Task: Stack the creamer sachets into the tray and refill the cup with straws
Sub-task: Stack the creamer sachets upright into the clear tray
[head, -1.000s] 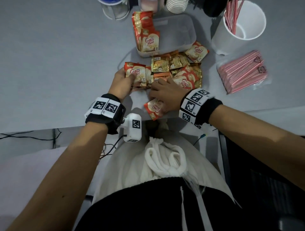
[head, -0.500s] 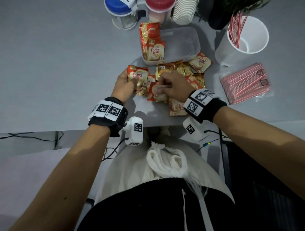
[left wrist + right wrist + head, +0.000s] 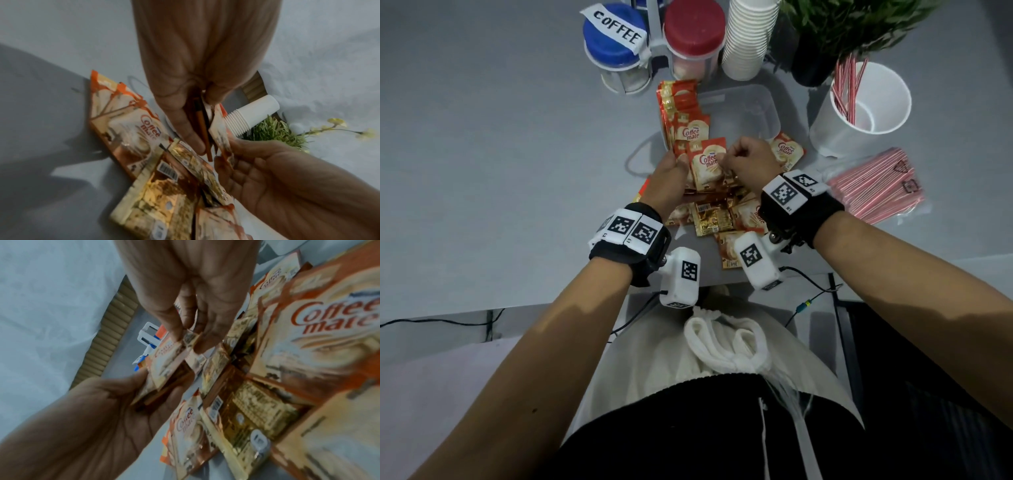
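Left hand [image 3: 667, 178] grips a bunch of sachets [image 3: 707, 164] upright, edges squared for the tray [image 3: 750, 113] just beyond. Right hand [image 3: 748, 161] pinches one more onto the bunch (feeding it). Loose sachets lie below; the cup [image 3: 859, 113] holds few straws [image 3: 876, 186].

Your hands work over glossy foil creamer sachets [image 3: 707, 164], red and cream in front, gold and shiny behind. They lie on a smooth, matt grey table [image 3: 500, 154]. The tray [image 3: 753, 109] is translucent, frosted plastic. The cup [image 3: 859, 109] looks like smooth white plastic, and the straws [image 3: 876, 186] sit in clear, shiny plastic wrap
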`<state>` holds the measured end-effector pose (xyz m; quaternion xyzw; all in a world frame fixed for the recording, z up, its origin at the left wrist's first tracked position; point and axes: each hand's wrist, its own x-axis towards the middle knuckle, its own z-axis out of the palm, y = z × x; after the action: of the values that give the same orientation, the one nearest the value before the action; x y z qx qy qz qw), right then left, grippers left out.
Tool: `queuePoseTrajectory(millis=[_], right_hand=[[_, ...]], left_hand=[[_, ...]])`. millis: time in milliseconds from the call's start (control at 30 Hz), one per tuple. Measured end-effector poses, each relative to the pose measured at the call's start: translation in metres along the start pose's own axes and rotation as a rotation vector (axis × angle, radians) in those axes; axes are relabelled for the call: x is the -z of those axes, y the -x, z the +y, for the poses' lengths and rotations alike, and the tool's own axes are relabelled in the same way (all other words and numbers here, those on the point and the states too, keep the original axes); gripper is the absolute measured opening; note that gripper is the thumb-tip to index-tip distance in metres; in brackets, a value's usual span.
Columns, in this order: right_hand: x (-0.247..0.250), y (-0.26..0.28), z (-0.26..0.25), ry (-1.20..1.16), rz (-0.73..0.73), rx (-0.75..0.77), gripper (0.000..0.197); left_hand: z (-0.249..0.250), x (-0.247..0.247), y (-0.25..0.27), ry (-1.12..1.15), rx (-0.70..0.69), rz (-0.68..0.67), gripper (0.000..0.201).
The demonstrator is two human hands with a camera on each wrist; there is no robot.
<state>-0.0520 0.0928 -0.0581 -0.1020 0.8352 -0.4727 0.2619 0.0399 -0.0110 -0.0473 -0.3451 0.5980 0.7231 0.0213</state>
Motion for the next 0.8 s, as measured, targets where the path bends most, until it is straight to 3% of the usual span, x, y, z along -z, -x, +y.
queuePoseTrajectory(millis=[200,333,400,467,533,667,800], right_hand=[[0.003,-0.004,-0.002,-0.009,0.027,0.021,0.031],[0.005,-0.009,-0.006,-0.173,-0.049,-0.031,0.014],[0.007,-0.013,-0.012,-0.210,-0.108,-0.062,0.026],[0.009,-0.017,-0.021,-0.178,-0.174,-0.048,0.031],[0.010,-0.022,-0.030,-0.146,-0.201,-0.014,0.020],[0.014,-0.040,-0.042,-0.047,-0.163,0.067,0.023],[0.013,-0.056,-0.041,0.056,-0.127,0.093,0.024]], left_hand=[[0.001,-0.008,-0.011,-0.047,-0.009,-0.047,0.040],[0.003,-0.009,-0.022,-0.107,-0.066,0.001,0.037],[0.008,-0.009,-0.028,-0.107,-0.093,0.012,0.038],[0.015,-0.008,-0.033,-0.117,-0.117,0.029,0.038],[0.023,-0.008,-0.037,-0.136,-0.146,0.052,0.039],[0.038,0.000,-0.051,-0.260,-0.241,0.073,0.038],[0.041,0.018,-0.070,-0.443,-0.232,0.243,0.036]])
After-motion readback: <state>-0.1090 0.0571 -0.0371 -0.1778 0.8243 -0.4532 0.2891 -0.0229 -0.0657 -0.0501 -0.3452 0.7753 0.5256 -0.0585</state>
